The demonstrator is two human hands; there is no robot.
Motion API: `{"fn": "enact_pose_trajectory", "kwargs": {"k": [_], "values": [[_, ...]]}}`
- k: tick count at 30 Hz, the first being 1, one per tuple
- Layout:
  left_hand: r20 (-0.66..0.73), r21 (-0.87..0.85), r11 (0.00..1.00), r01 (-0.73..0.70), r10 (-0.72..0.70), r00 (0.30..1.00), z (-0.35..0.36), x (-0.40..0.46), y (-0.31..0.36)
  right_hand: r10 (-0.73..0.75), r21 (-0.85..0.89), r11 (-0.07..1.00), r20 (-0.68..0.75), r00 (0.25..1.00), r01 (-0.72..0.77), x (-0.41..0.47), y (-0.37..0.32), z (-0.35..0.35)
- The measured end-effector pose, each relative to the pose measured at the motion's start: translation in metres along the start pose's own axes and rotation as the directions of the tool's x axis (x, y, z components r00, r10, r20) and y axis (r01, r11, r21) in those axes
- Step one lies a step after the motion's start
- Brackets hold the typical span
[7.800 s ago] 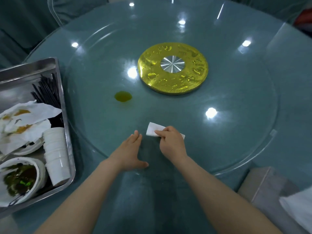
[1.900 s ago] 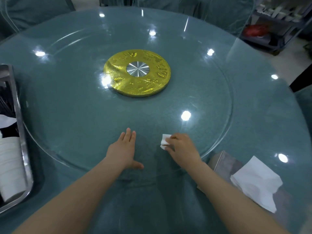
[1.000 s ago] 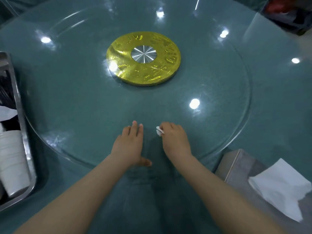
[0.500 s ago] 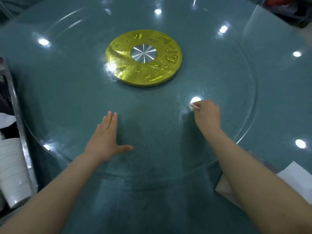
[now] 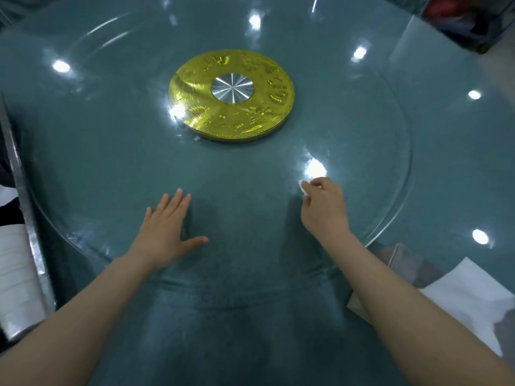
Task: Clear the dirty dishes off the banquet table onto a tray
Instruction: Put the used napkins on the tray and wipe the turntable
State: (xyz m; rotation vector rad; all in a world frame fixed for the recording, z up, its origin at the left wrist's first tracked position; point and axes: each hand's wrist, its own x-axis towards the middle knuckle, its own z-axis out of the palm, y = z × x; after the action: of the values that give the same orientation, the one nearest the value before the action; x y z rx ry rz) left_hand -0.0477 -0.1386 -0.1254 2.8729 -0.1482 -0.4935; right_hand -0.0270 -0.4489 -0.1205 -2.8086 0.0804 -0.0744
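Where tray (image 5: pixel 30 235) meets frame edge, white cups (image 5: pixel 14 277) stacked inside

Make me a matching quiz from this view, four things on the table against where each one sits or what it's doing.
Things:
1. left hand
2. right hand
3. gold disc
4. metal tray

States:
A. at the left edge of the view
B. at the middle of the glass turntable
C. flat, fingers spread on the glass
D. closed on a small white tissue

Pairs: 1-C, 2-D, 3-B, 4-A

Two bare forearms, seemingly sleeveless, left hand (image 5: pixel 167 227) and right hand (image 5: pixel 324 208) ringless.
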Motion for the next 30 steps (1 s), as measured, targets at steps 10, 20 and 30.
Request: {"fn": "enact_pose_trajectory", "kwargs": {"k": [10,20,30], "values": [[-0.015,-0.076,0.997,0.001,-0.002,1.0,-0.004,0.005,-0.005,-0.219,0.219,0.956,0.096,0.971,0.194,-0.042,-0.009,0.0],[0.019,-0.091,0.996,-0.003,0.005,1.0,-0.003,0.002,0.006,0.013,0.073,0.997,-0.049,0.999,-0.009,0.048,0.033,-0.009],[0.013,-0.046,0.997,-0.067,0.068,0.998,-0.007,0.006,0.046,0.285,0.102,0.956,-0.092,0.954,-0.276,0.122,0.015,0.0]]}}
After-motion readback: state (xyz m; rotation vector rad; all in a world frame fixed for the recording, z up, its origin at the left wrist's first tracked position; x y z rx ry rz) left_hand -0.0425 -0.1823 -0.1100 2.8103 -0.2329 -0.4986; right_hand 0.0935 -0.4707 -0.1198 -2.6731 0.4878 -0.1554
